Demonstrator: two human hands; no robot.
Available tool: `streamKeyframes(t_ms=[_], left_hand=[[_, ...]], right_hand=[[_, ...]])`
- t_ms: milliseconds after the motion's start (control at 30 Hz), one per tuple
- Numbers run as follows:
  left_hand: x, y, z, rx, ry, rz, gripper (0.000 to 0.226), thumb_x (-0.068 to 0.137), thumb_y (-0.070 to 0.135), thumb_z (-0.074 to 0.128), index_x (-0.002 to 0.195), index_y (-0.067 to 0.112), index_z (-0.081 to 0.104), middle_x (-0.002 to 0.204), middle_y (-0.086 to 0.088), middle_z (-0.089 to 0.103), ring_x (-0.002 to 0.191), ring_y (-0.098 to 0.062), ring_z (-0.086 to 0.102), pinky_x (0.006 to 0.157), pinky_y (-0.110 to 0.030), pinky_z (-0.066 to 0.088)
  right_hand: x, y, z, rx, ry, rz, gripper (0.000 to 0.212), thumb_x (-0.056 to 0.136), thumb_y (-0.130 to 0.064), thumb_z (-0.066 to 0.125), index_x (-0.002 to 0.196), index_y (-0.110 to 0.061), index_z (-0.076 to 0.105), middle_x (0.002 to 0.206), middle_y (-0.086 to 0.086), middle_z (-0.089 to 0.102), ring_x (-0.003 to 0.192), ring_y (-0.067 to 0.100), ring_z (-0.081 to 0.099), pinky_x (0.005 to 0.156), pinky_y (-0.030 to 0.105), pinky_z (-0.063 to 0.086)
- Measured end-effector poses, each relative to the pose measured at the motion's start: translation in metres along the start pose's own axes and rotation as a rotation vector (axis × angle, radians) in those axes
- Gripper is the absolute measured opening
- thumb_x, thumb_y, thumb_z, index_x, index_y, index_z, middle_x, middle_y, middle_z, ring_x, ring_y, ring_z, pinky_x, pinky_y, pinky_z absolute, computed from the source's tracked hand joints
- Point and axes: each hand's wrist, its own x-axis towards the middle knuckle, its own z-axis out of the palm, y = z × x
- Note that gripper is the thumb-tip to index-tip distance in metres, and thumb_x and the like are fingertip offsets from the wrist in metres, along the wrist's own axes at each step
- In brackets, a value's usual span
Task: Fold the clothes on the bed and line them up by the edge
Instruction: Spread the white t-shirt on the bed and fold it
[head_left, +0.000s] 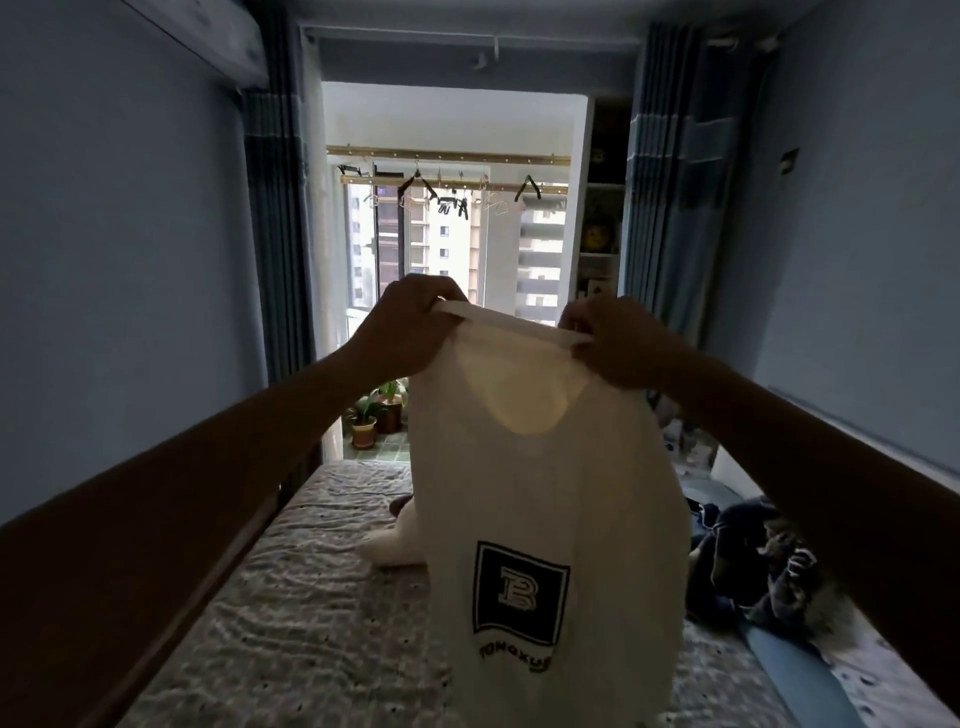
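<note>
Bed (291, 597): quilted cover, rumpled, close under both arms.

White shirt (545, 493) hung upright in the air over the bed, printed side toward the camera, hem cut off by the frame's lower edge.

Left hand (410, 322) and right hand (608, 343) each pinched one end of the neckband, fingers curled on cloth, with the band taut between them.

Risk: the grip was narrow, so the body hung bunched and the sleeves were not visible. Lowered like this, it would likely land creased or skewed. One slipped pinch would drop that side.

A dark clothes heap (753, 561) lay near on the right, so a drift that way could lay the shirt across it.

A white garment (389, 545) lay on the bed behind the shirt, partly hidden, and could snag.

Beyond: potted plants (371, 415) and a drying rail (447, 179) with hangers, both well apart.
</note>
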Motion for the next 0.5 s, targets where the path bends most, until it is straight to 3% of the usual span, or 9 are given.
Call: streamKeyframes(t_ms=[133,233,300,400,500], left_hand=[[0.003,-0.015,-0.008,0.17,0.05,0.011,0.031,0.083,0.024,0.044,0.092,0.011,0.07,0.087,0.0,0.061,0.084,-0.018,0.059,0.074,-0.029,0.043],[0.003,-0.034,-0.016,0.302,-0.052,-0.066,0.017,0.092,0.016,0.054,0.099,0.01,0.068,0.092,-0.004,0.061,0.085,-0.02,0.056,0.076,-0.032,0.043],[-0.002,-0.042,-0.018,0.309,-0.11,-0.099,0.022,0.092,0.024,0.055,0.095,0.006,0.069,0.089,-0.007,0.063,0.081,-0.021,0.057,0.075,-0.032,0.043],[-0.021,-0.043,-0.019,0.086,-0.133,-0.221,0.038,0.096,0.034,0.056,0.084,0.0,0.068,0.074,-0.008,0.059,0.07,-0.02,0.056,0.068,-0.033,0.044],[-0.044,-0.042,-0.014,-0.164,-0.212,-0.343,0.034,0.099,0.031,0.052,0.086,0.005,0.069,0.074,-0.006,0.061,0.066,-0.014,0.058,0.061,-0.023,0.044]], right_hand=[[-0.024,0.027,0.001,-0.012,-0.119,0.151,0.028,0.092,-0.01,0.057,0.119,-0.009,0.064,0.096,0.006,0.063,0.092,0.023,0.061,0.076,0.032,0.048],[-0.034,0.034,-0.014,0.156,-0.191,0.189,0.019,0.094,-0.01,0.056,0.108,-0.002,0.066,0.087,0.005,0.062,0.083,0.018,0.06,0.068,0.024,0.045],[-0.036,0.035,-0.022,0.207,-0.192,0.183,0.017,0.094,-0.009,0.055,0.103,-0.001,0.067,0.09,0.011,0.064,0.084,0.022,0.062,0.07,0.024,0.047],[-0.033,0.03,-0.031,0.247,-0.181,0.159,0.017,0.094,-0.004,0.052,0.103,0.0,0.065,0.091,0.011,0.062,0.087,0.024,0.061,0.07,0.024,0.047],[-0.03,0.027,-0.036,0.27,-0.195,0.163,0.017,0.095,-0.003,0.051,0.106,-0.001,0.064,0.087,0.004,0.057,0.085,0.018,0.055,0.07,0.025,0.042]])
